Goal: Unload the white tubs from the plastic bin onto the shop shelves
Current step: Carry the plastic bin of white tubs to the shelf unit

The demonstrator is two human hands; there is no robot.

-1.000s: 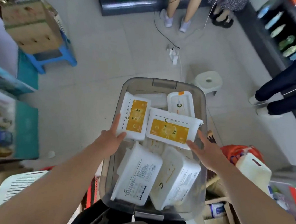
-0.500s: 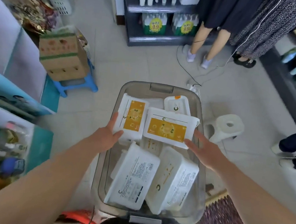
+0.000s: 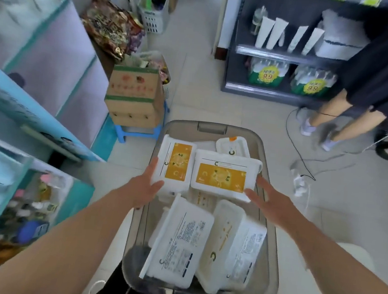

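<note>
We pressed our open left hand [image 3: 144,187] and right hand [image 3: 269,202] against two orange-labelled white tubs [image 3: 223,175], bracing them together above the translucent grey plastic bin [image 3: 270,257].

Pale tiled shop floor [image 3: 201,95] seen from above.
A blue stool [image 3: 139,132] bearing a cardboard box [image 3: 133,95], a dark shelf unit [image 3: 265,92] and a white power strip [image 3: 300,182] stand directly on it.
</note>
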